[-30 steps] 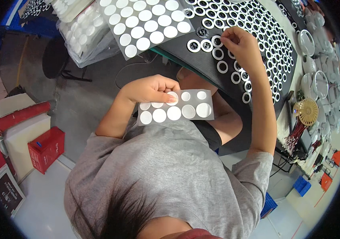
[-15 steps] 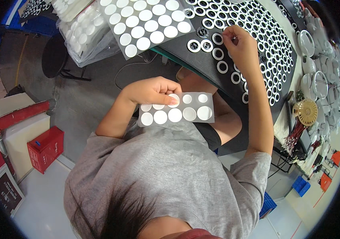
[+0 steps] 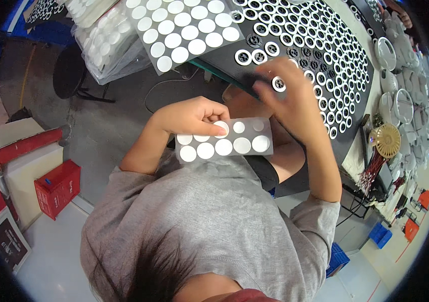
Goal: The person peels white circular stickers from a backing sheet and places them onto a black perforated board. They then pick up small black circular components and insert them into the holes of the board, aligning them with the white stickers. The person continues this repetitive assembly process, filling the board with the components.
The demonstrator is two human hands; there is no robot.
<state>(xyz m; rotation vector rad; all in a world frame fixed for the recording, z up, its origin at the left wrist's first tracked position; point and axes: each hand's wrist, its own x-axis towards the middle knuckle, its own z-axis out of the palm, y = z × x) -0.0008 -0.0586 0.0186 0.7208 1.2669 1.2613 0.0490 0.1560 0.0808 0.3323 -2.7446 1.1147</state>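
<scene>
My left hand (image 3: 189, 118) holds a small translucent sheet (image 3: 233, 137) in front of my grey shirt, thumb on top, fingers behind. Two rows of round white stickers (image 3: 223, 147) sit on it; those toward its upper right end look smaller or fainter. Blurred by motion, my right hand (image 3: 295, 98) is over the table's near edge, thumb and fingers apart, with nothing visible between them. Close by lies a black round part with a white ring (image 3: 278, 84). Many similar ringed parts (image 3: 342, 75) cover the dark tabletop (image 3: 214, 58), some hidden behind my hand.
A larger sheet of white round stickers (image 3: 189, 32) overhangs the table's left edge. Beyond it are plastic bags of white discs (image 3: 106, 45) and a dark stool (image 3: 68, 70). White housings (image 3: 405, 105) and a beige fan-like piece (image 3: 385, 140) crowd the right side.
My right hand has left the ringed parts and come nearer, toward the small sheet, its fingers spreading from a pinch. My left hand stays put, with the sheet slightly shifted.
</scene>
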